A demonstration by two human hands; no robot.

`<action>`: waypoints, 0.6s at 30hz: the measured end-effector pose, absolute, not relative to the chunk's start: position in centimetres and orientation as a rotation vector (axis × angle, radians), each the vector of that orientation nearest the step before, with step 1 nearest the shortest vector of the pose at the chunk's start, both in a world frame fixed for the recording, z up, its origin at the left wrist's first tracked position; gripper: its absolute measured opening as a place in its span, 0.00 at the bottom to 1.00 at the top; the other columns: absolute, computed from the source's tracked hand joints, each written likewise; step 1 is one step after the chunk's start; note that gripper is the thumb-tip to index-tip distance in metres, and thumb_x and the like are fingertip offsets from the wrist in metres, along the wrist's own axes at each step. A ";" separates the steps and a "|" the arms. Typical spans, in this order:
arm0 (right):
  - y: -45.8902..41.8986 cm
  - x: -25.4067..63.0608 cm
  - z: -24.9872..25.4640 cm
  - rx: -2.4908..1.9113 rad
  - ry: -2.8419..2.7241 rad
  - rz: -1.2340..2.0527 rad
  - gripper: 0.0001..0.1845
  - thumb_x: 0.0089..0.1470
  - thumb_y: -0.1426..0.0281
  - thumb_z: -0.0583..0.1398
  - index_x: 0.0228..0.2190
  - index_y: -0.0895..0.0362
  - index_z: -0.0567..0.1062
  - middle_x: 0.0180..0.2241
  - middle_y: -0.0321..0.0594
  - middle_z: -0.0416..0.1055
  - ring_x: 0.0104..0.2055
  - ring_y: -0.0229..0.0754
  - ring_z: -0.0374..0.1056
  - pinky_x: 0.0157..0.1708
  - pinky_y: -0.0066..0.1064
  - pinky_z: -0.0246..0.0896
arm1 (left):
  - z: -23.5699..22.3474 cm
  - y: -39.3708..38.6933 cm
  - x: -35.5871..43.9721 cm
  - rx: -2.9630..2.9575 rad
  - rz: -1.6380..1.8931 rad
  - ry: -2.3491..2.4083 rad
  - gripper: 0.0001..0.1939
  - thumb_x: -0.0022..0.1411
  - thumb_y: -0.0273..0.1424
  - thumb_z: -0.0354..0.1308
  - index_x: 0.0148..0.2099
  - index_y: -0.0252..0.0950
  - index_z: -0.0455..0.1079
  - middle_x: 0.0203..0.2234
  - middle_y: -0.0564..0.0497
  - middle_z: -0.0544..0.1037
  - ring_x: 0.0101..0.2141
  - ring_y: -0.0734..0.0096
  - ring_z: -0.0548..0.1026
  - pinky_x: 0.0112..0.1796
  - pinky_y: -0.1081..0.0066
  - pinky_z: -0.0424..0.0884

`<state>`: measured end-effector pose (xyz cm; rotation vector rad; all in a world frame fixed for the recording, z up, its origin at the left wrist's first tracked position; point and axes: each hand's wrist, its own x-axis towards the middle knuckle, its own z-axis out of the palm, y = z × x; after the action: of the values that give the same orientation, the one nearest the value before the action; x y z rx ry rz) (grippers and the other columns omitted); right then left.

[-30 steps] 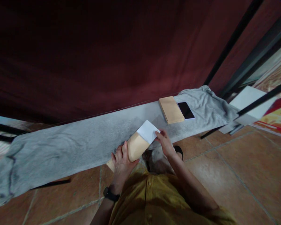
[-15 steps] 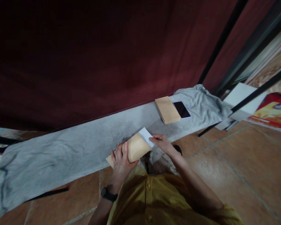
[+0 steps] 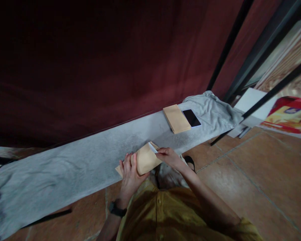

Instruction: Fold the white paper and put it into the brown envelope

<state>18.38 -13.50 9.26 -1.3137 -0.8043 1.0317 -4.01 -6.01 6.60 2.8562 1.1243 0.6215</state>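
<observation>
A tan paper envelope (image 3: 146,159) lies slanted near the front edge of the cloth-covered bench. My left hand (image 3: 130,170) grips its lower left part, fingers over the top face and thumb along the near edge. At the envelope's upper right end, a strip of folded white paper (image 3: 153,147) shows inside the opening. My right hand (image 3: 168,156) pinches at that end, its fingertips on the white paper. Most of the paper is hidden inside the envelope.
Further back on the grey cloth (image 3: 90,150) lies a stack of tan envelopes (image 3: 177,118), beside a dark-screened phone (image 3: 191,118). Bunched cloth (image 3: 210,105) covers the bench's right end. Black metal bars (image 3: 228,50) and a red-and-yellow printed box (image 3: 291,115) stand at the right.
The white paper has gone deeper into the envelope, with only a narrow strip still showing. My right hand has moved slightly left with it. My left hand keeps its hold.
</observation>
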 end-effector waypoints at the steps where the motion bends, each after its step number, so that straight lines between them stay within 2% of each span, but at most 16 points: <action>1: -13.6 18.6 9.5 -1.317 -0.842 1.069 0.11 0.46 0.66 0.64 0.16 0.56 0.76 0.18 0.30 0.65 0.22 0.34 0.55 0.23 0.26 0.47 | 6.6 -5.9 -4.1 2.861 0.628 1.109 0.52 0.58 0.48 0.63 0.73 0.28 0.43 0.63 0.27 0.61 0.67 0.38 0.55 0.64 0.40 0.48; 6: -13.8 19.1 10.9 -1.304 -0.982 1.198 0.12 0.47 0.66 0.61 0.16 0.55 0.73 0.16 0.29 0.61 0.21 0.33 0.52 0.21 0.26 0.43 | 6.8 -5.3 -4.4 2.882 0.693 0.999 0.51 0.60 0.50 0.61 0.73 0.29 0.41 0.63 0.27 0.60 0.67 0.38 0.54 0.63 0.39 0.51; 12: -13.7 18.0 11.5 -1.477 -0.917 0.777 0.02 0.49 0.67 0.64 0.28 0.53 0.77 0.25 0.33 0.73 0.26 0.38 0.63 0.27 0.29 0.53 | 7.2 -5.0 -4.4 2.907 0.675 0.966 0.49 0.62 0.46 0.60 0.73 0.31 0.40 0.64 0.28 0.58 0.69 0.39 0.52 0.65 0.38 0.47; 16: -13.4 17.5 11.0 -1.502 -0.771 0.626 0.15 0.44 0.70 0.69 0.36 0.50 0.75 0.29 0.33 0.75 0.28 0.40 0.67 0.29 0.30 0.57 | 7.3 -4.9 -4.4 2.959 0.645 0.934 0.47 0.61 0.44 0.61 0.73 0.31 0.42 0.65 0.29 0.58 0.69 0.38 0.51 0.65 0.37 0.45; 18: -13.2 17.7 10.6 -1.489 -0.771 0.676 0.15 0.44 0.69 0.68 0.37 0.51 0.76 0.28 0.33 0.74 0.27 0.40 0.67 0.28 0.30 0.56 | 7.6 -4.8 -4.4 2.975 0.621 0.920 0.47 0.61 0.43 0.62 0.73 0.32 0.44 0.66 0.29 0.58 0.69 0.38 0.51 0.65 0.37 0.45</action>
<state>17.65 -13.17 10.64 -1.4889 -0.7707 0.6761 -4.43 -4.78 7.61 2.9752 0.9203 0.6212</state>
